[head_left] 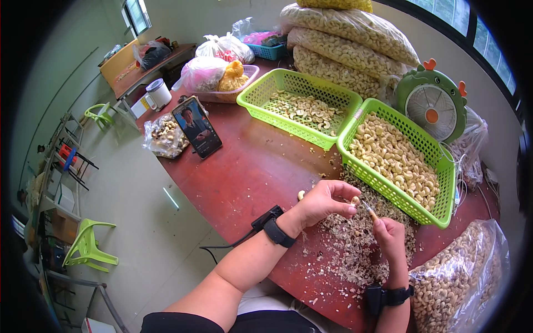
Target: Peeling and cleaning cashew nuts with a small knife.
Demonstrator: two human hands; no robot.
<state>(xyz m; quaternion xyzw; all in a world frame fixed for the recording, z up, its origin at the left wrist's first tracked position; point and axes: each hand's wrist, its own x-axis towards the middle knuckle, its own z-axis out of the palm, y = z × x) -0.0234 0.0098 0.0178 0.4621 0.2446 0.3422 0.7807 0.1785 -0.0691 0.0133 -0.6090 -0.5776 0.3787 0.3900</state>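
Observation:
My left hand (pixel 322 204) pinches a cashew nut (pixel 355 200) between thumb and fingertips over the table. In my right hand (pixel 390 237) is a small knife (pixel 372 212) with a wooden handle, its blade pointing at the nut; whether it touches cannot be made out. Below both hands spreads a heap of brownish skin scraps (pixel 355 247). Just beyond them stands a green basket (pixel 388 192) filled with pale cashews (pixel 394 158). A single cashew (pixel 301 195) lies on the table beside my left wrist.
A second green basket (pixel 288 125) holds fewer nuts. A bag of cashews (pixel 463 277) sits at the right, with large stacked sacks (pixel 344 55) behind. A green fan (pixel 433 108), a propped phone (pixel 197 127) and a mug (pixel 159 93) stand on the red table (pixel 244 188).

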